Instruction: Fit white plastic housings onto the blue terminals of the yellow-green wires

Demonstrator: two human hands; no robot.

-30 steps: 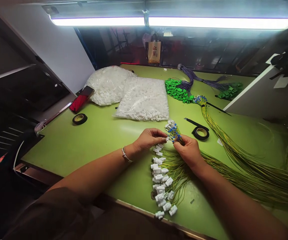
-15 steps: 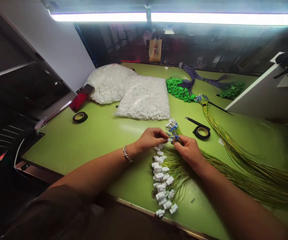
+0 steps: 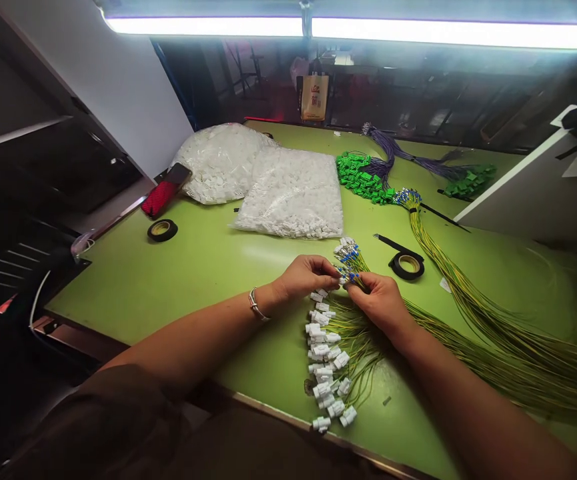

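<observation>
My left hand (image 3: pixel 307 279) is closed in a pinch, its fingertips on a small white plastic connector (image 3: pixel 342 281). Facing it, my right hand (image 3: pixel 381 301) has thumb and fingers closed around yellow-green wires near their blue-collared terminals (image 3: pixel 349 275). The fingertips of both hands nearly meet, and they partly cover the connector. Just beyond them lies the rest of the terminal ends (image 3: pixel 348 250), with some white pieces at the tip. Below my hands, a column of white connectors (image 3: pixel 321 350) on yellow-green wires (image 3: pixel 361 340) reaches down to the table edge.
Two clear bags of white connectors (image 3: pixel 293 193) (image 3: pixel 221 163) lie on the green table (image 3: pixel 193 267). Black tape rolls (image 3: pixel 162 231) (image 3: pixel 407 265) flank my hands. Farther right are another yellow-green wire bundle (image 3: pixel 431 250) and green connectors (image 3: pixel 363 177) on dark wires. A red-black phone (image 3: pixel 167 191) rests left.
The view has shifted slightly. Both hands stay almost in the same place, pinching at the terminal ends; the connectors on the table have not moved.
</observation>
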